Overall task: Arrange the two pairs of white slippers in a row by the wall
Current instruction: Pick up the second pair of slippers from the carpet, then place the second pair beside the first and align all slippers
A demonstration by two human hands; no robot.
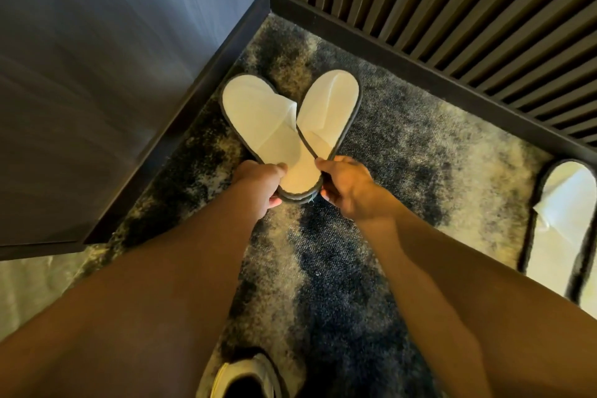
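Note:
Two white slippers with dark trim fan out in a V near the corner of the room. The left slipper (255,113) points toward the grey wall, the right slipper (329,107) toward the slatted wall, and their heels overlap. My left hand (258,186) grips the heel of the left slipper. My right hand (347,186) pinches the heel edge of the right slipper. A second pair of white slippers (562,223) lies on the carpet at the right edge, beside the slatted wall, partly hidden by my right forearm.
A mottled dark blue and cream carpet (403,152) covers the floor. A grey wall (113,74) with dark skirting stands on the left, a dark slatted wall (452,10) at the back. A shoe (245,378) shows at the bottom edge.

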